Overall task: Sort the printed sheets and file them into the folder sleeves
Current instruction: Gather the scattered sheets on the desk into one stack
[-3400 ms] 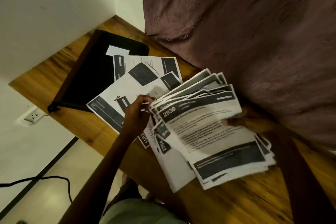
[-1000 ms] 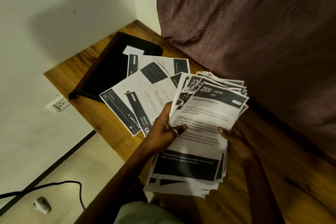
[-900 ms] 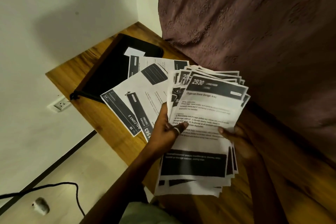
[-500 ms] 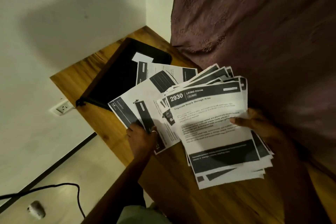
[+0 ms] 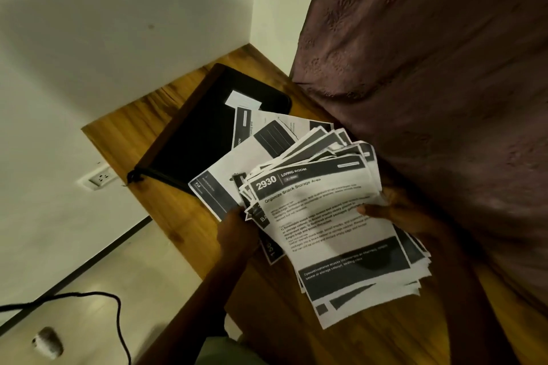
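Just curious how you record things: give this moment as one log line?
right hand: holds fanned stack of sheets | left hand: at stack's left edge, grip hidden | folder: on table, partly under loose sheets

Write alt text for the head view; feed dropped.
The right hand holds a fanned stack of printed sheets, top one headed 2930 Living Room, above a table, the left hand at its left edge. Loose sheets lie overlapping a black folder.
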Tool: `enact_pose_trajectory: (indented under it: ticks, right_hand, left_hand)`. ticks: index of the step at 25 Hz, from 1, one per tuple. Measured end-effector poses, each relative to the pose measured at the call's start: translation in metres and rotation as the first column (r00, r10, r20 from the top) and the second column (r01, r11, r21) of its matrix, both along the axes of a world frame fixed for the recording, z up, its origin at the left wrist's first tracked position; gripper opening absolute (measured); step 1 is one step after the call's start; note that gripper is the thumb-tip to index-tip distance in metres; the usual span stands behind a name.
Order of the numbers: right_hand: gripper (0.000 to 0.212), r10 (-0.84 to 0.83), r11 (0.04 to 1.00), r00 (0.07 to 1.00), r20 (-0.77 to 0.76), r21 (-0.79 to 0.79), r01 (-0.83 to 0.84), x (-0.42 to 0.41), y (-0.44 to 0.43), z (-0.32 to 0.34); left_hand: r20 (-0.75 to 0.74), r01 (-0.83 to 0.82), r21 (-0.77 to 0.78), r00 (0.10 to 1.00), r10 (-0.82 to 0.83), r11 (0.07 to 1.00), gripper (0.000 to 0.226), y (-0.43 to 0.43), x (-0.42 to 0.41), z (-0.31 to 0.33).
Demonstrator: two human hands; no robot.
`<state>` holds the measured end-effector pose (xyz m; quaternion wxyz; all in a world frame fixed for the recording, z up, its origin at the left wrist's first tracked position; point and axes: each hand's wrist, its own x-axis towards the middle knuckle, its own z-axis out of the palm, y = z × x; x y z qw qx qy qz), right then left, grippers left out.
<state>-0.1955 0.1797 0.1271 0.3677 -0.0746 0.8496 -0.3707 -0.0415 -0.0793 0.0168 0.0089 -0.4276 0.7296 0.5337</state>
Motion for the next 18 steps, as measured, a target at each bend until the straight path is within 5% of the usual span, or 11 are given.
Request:
enact_pose_trajectory:
  ticks: [4, 7, 12, 18]
  right_hand:
    - [0.032, 0.188, 0.980, 0.982, 0.016, 0.065, -0.189, -0.015, -0.029, 0.013]
    - [0.020, 0.374, 0.916, 0.926, 0.049, 0.139, -0.377, -0.029, -0.066, 0.019]
    - [0.027, 0.568, 0.792, 0.823, 0.009, 0.264, -0.550, -0.052, -0.122, 0.027]
    - [0.024, 0.648, 0.724, 0.761, 0.025, 0.291, -0.626, -0.054, -0.108, 0.060]
  left_hand:
    - [-0.031, -0.217, -0.040, 0.976, 0.215, 0.975, 0.026, -0.023, 0.031, -0.008]
    - [-0.036, -0.350, 0.171, 0.932, 0.361, 0.921, 0.027, -0.029, 0.034, 0.002]
    - [-0.038, -0.368, 0.414, 0.907, 0.419, 0.832, 0.010, -0.047, 0.026, -0.001]
    - [-0.130, -0.295, 0.492, 0.905, 0.404, 0.819, 0.009, -0.056, 0.029, 0.002]
